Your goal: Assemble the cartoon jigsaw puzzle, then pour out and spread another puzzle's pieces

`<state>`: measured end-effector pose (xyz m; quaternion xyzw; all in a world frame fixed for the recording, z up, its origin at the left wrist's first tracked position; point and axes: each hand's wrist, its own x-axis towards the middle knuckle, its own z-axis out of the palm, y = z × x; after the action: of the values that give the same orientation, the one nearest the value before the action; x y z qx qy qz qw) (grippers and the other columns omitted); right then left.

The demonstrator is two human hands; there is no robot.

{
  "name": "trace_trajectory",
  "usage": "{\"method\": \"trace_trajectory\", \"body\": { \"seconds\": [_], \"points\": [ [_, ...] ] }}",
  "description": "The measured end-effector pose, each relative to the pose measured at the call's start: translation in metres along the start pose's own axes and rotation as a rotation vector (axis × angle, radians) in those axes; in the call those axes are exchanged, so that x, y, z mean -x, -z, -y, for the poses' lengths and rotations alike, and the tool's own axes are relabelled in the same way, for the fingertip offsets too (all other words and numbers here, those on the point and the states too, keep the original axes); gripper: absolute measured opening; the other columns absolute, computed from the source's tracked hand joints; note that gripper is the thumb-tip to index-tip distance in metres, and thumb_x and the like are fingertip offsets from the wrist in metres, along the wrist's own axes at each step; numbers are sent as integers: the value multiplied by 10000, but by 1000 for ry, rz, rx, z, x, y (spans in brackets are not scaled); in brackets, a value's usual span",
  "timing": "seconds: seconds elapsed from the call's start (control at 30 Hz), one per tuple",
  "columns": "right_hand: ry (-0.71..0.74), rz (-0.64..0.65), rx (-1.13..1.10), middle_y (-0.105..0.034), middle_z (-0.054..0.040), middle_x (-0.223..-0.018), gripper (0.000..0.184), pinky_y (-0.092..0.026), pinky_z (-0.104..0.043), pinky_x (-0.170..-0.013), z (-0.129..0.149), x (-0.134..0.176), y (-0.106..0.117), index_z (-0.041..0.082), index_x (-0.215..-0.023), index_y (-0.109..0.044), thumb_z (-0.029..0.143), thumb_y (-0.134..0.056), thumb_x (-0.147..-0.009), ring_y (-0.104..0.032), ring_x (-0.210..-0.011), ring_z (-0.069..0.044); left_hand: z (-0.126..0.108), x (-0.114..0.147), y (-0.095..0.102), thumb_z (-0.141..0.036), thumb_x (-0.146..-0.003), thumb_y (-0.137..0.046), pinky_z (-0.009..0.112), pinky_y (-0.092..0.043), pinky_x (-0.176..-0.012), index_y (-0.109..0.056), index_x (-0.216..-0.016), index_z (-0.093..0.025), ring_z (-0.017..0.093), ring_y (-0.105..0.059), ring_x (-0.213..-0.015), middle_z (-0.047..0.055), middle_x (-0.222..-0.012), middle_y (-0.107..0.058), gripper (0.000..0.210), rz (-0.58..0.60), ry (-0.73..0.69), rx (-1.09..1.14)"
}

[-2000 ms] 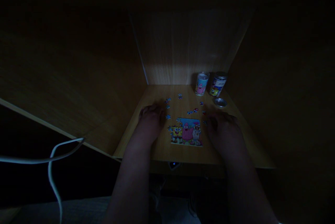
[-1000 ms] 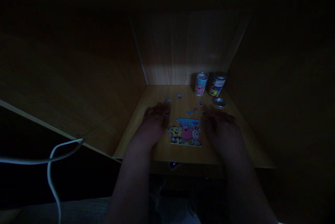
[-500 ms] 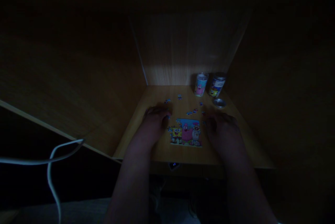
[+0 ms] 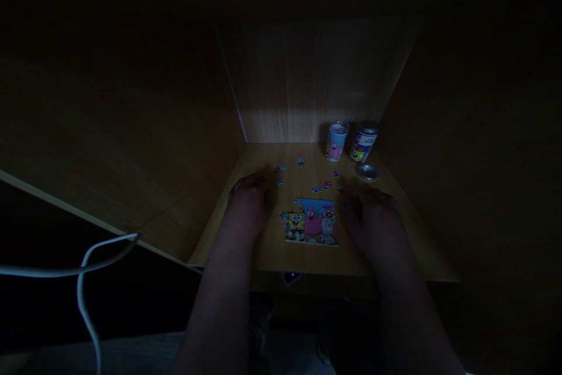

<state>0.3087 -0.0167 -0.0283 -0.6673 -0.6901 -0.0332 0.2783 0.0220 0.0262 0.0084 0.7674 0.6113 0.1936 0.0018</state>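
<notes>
A partly joined jigsaw puzzle point(image 4: 312, 223) with cartoon figures lies near the table's front, its upper left edge uneven. My left hand point(image 4: 249, 202) rests left of it, knuckles up; its fingertips are too dark to read. A loose puzzle piece point(image 4: 279, 183) lies just beyond that hand. On the puzzle's right, my right hand point(image 4: 373, 211) is curled, its fingertips close to a small piece point(image 4: 342, 206). Whether it grips anything is hidden by shadow. Above the puzzle lie joined pieces point(image 4: 321, 188), and more pieces point(image 4: 301, 162) are scattered farther back.
Two cartoon-printed tins, an uncovered one point(image 4: 336, 142) and a second one point(image 4: 363, 142), stand at the back right. A round metal lid point(image 4: 367, 172) lies before them. Wooden panels enclose the table point(image 4: 272, 261). A white cable point(image 4: 83, 287) hangs at the lower left.
My left hand has drawn back to the left, away from the puzzle. A blue piece that was at its fingertips now appears to lie on the table. My right hand stays nearly still.
</notes>
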Motion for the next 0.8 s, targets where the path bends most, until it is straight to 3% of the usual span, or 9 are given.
{"method": "trace_trajectory", "body": {
  "seconds": [0.17, 0.27, 0.37, 0.67, 0.8],
  "points": [
    [-13, -43, -34, -758, -186, -1199, 294, -510, -500, -1031, 1, 1, 3, 146, -1218, -716, 245, -549, -997, -669, -1137, -348, -3, 0, 2, -216, -1024, -570, 479, -526, -1109, -793, -1046, -203, 315, -681, -1216, 136, -1268, -757, 224, 33, 23, -7],
    [-116, -105, -113, -753, -199, -1215, 440, -537, -475, -930, -1, 4, 7, 129, -1365, -637, 198, -548, -940, -673, -1121, -360, -2, 0, 2, -209, -1021, -572, 454, -532, -1089, -793, -1063, -195, 309, -688, -1197, 145, -1277, -751, 226, 42, 44, -25],
    [-219, -160, -172, -767, -170, -1166, 474, -534, -456, -869, -3, 6, 12, 165, -1395, -621, 165, -501, -936, -685, -1086, -349, 0, 0, 2, -131, -972, -585, 440, -522, -1112, -790, -1128, -197, 304, -681, -1227, 140, -1299, -749, 265, 43, 84, -57],
    [-334, -154, -75, -755, -162, -1277, 466, -489, -468, -954, -4, 7, 13, 179, -1350, -669, 118, -494, -923, -650, -1137, -350, 1, 1, 12, -100, -895, -634, 446, -544, -1121, -755, -1219, -199, 331, -670, -1290, 145, -1338, -738, 360, 29, 245, -102],
    [-348, -142, -20, -712, -202, -1340, 446, -462, -529, -1000, -5, 8, 11, 174, -1385, -638, 153, -476, -970, -620, -1219, -385, 4, 2, 8, -132, -923, -626, 474, -543, -1132, -732, -1266, -168, 349, -667, -1311, 172, -1363, -739, 361, -4, 215, -62]
  ]
}}
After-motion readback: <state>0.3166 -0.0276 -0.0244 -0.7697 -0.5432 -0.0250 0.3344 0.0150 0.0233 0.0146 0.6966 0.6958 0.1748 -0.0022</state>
